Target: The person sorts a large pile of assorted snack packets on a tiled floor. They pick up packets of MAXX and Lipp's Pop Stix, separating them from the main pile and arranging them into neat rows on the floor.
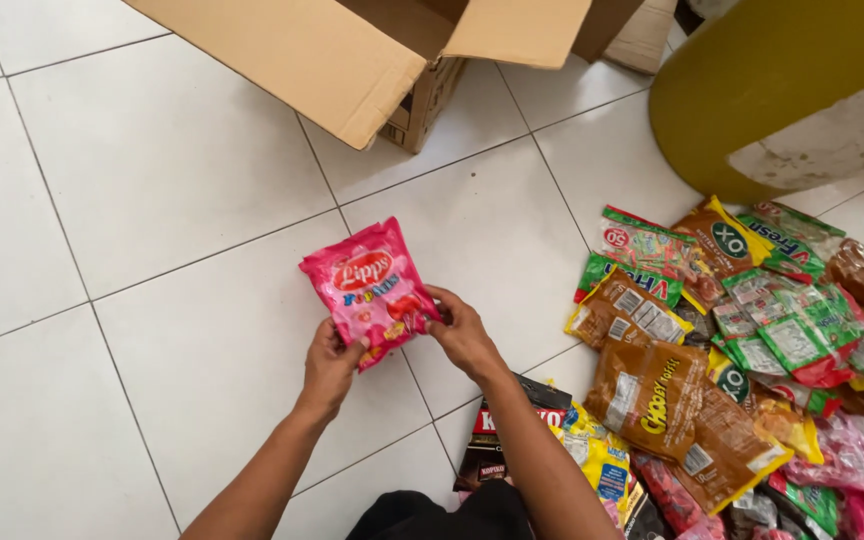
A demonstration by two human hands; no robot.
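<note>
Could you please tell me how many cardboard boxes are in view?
1: an open cardboard box on the tiled floor at the top, beyond both hands; more may lie outside the frame.

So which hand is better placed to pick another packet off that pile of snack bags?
Probably the right hand. It grips the pink candy bag on the side facing the pile of snack packets, which lies to the person's right. The left hand holds the bag's lower edge, farther from the pile, and could keep the bag.

Bare forearms, ringless hands, dark trousers (422,515)
</note>
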